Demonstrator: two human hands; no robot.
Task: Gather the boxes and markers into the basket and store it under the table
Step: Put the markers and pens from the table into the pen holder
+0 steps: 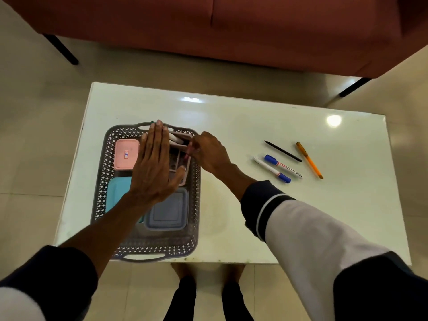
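Observation:
A grey lattice basket (pixel 102 181) sits on the left half of the white table (pixel 254 216). Inside lie a pink box (pixel 125 154), a teal box (pixel 115 195), a blue-grey box (pixel 169 212) and a pink slotted holder (pixel 183 174) with a white marker (pixel 174 139) in it. My left hand (pixel 155 167) hovers flat and open over the basket's middle. My right hand (pixel 208 154) is at the basket's far right rim, fingers closed on a thin pinkish marker (pixel 189 150). Two blue-capped markers (pixel 272 170) (pixel 282 165), a black pen (pixel 283 151) and an orange pen (pixel 309 159) lie on the table to the right.
A reddish sofa (pixel 231 26) with black legs stands beyond the table's far edge. Tiled floor surrounds the table. My feet (pixel 185 274) show below the near edge.

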